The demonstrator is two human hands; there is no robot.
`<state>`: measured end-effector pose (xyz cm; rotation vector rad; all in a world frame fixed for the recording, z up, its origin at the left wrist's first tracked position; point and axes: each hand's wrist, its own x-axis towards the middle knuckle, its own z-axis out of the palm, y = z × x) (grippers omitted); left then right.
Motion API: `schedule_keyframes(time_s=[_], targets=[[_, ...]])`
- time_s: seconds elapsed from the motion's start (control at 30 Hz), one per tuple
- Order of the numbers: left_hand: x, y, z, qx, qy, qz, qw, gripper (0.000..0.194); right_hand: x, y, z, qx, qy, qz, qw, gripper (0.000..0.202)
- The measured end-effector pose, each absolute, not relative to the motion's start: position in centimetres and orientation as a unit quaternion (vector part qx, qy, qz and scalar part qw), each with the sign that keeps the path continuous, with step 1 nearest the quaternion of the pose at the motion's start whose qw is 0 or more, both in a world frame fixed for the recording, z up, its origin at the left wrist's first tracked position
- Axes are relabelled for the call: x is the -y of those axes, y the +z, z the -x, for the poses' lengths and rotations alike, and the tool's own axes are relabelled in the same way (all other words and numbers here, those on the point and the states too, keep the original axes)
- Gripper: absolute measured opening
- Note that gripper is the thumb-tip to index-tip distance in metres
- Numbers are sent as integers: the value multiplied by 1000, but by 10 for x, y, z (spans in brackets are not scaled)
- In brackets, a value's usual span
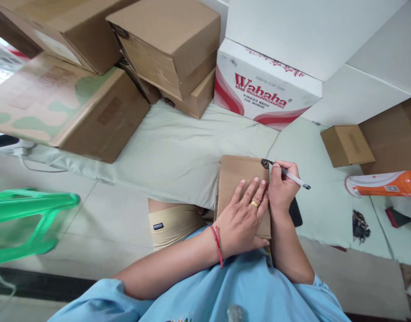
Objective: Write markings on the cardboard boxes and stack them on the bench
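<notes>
A small brown cardboard box lies in front of me at the table's near edge. My left hand rests flat on its top, fingers stretched out, a ring on one finger. At the box's far right corner, my right hand is closed around a pen with a clear barrel and dark end. The pen's tip is at a dark, scribbled-looking patch on that corner. Part of a black flat object shows beside my right wrist.
Cardboard boxes are stacked at the back left. A white Wahaha carton stands behind. To the right are a small box, an orange-and-white bottle and keys. A green plastic stool stands on the floor at left.
</notes>
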<state>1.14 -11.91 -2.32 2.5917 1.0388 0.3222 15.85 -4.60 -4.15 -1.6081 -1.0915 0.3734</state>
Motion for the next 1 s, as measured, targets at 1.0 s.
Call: schedule_keyframes(time_s=[1.0], targets=[[118,-23,-11,-364,112,-909,170,125,51,-39,-160,499,168,665,529,8]])
